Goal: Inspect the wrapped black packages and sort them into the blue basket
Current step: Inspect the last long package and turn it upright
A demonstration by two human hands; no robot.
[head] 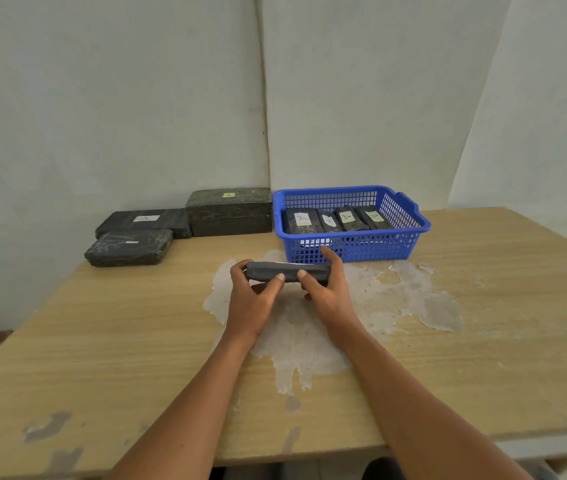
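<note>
Both hands hold one wrapped black package [287, 270] edge-on above the table's middle. My left hand [252, 296] grips its left end, thumb on the near face. My right hand [327, 289] grips its right end, fingers curled over the far side. Just behind stands the blue basket [410, 233] with several labelled black packages [335, 220] standing side by side inside. At the back left lie three more wrapped packages: a flat one in front [129, 247], a longer flat one [143, 221] behind it, and a tall blocky one [229, 212] next to the basket.
The wooden table [102, 341] has a large patch of peeled white surface [396, 299] under and right of my hands. White walls meet in a corner just behind the packages. The table's right edge runs past the basket.
</note>
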